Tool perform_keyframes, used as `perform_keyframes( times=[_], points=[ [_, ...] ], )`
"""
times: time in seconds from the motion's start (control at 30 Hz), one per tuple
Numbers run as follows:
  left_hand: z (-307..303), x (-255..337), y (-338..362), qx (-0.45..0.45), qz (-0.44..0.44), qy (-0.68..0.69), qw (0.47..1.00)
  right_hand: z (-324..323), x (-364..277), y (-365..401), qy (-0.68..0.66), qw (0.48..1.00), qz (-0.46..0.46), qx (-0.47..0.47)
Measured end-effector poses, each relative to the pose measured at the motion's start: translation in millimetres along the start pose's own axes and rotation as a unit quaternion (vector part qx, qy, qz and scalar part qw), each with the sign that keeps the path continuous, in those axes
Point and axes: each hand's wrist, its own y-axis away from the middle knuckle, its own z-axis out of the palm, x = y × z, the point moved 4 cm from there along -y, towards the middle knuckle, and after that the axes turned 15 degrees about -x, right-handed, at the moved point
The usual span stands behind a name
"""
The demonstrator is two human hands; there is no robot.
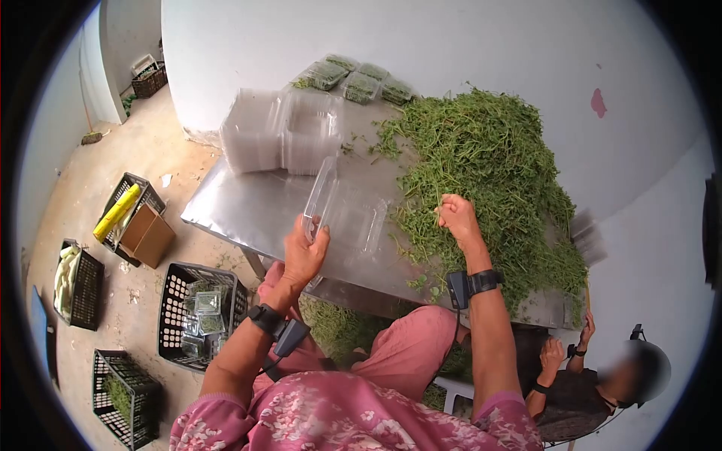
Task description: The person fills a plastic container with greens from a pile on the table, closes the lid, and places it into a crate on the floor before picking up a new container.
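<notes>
My left hand (306, 244) grips the edge of a clear plastic container (353, 218), which stands open above the near part of the metal table (241, 207). At the left edge of a big heap of green stems (489, 165), my right hand (456, 214) is closed, its fingers pinched around a thin green stem. Tall stacks of clear containers (282, 131) stand beyond my left hand. Several filled, closed packs (361, 86) lie at the table's far edge.
Black crates sit on the floor at left; one (169, 301) holds filled packs, another (124, 214) a cardboard box (147, 235) and a yellow roll. A co-worker (594, 395) sits at lower right, both hands raised near the heap. A white wall borders the table.
</notes>
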Motion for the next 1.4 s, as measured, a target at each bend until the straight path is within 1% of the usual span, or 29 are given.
perform_keyframes(
  times=[0.07, 0.1, 0.17, 0.2, 0.3, 0.4, 0.5, 0.6, 0.7, 0.77, 0.8, 0.9, 1.0, 1.1, 1.3, 1.4],
  points=[
    [-1.6, 7.3, 0.6, 0.005, 0.003, -0.01, 1.0, 0.1, 11.6, 6.3, 0.018, 1.0, 0.023, -0.004],
    [-1.2, 7.4, 0.5, 0.006, 0.006, -0.008, 1.0, 0.0, 11.9, 11.1, 0.038, 0.999, 0.021, -0.012],
    [-1.3, 6.6, 0.4, 0.008, 0.014, -0.004, 1.0, -3.0, 27.5, 12.6, 0.096, 0.995, -0.004, 0.017],
    [-0.8, 5.0, 0.4, 0.009, 0.015, -0.002, 1.0, -2.1, 26.8, 15.2, 0.124, 0.992, -0.017, 0.032],
    [-0.1, 3.6, -0.3, 0.01, 0.013, -0.007, 1.0, -1.2, 24.8, 25.1, 0.194, 0.979, 0.012, 0.059],
    [-1.9, 10.2, 0.8, 0.01, 0.007, -0.027, 1.0, 2.2, 14.7, 32.5, 0.258, 0.963, 0.002, 0.083],
    [-2.8, 13.1, 1.7, 0.015, 0.009, -0.036, 0.999, 6.4, 7.8, 37.0, 0.268, 0.958, 0.017, 0.097],
    [-3.0, 14.3, 1.5, 0.017, 0.005, -0.031, 0.999, 7.0, -4.5, 40.0, 0.318, 0.944, 0.075, 0.044],
    [-2.4, 12.7, 0.9, 0.022, 0.009, -0.028, 0.999, 7.2, -6.8, 43.0, 0.341, 0.938, 0.044, 0.052],
    [-2.7, 13.0, 0.5, 0.029, 0.014, -0.034, 0.999, 7.3, -4.4, 42.7, 0.328, 0.942, -0.062, 0.043],
    [-3.0, 14.9, 0.7, 0.029, 0.011, -0.035, 0.999, 10.6, -13.4, 44.9, 0.32, 0.94, -0.115, 0.038],
    [-3.9, 21.9, 0.9, 0.031, 0.006, -0.034, 0.999, 12.9, -25.1, 48.5, 0.272, 0.962, -0.005, -0.011],
    [-3.2, 21.4, 0.8, 0.035, 0.007, -0.03, 0.999, 12.5, -18.1, 41.1, 0.329, 0.94, -0.03, -0.082],
    [-3.7, 18.7, 0.3, 0.036, 0.005, -0.024, 0.999, 15.3, -18.9, 37.0, 0.371, 0.922, -0.003, -0.114],
    [-1.9, 17.1, 1.1, 0.038, 0.007, -0.007, 0.999, 28.3, -18.0, 18.9, 0.379, 0.915, 0.062, -0.121],
    [-2.0, 18.4, 1.1, 0.043, 0.007, -0.01, 0.999, 32.5, -22.0, 13.1, 0.375, 0.905, 0.118, -0.164]
  ],
)
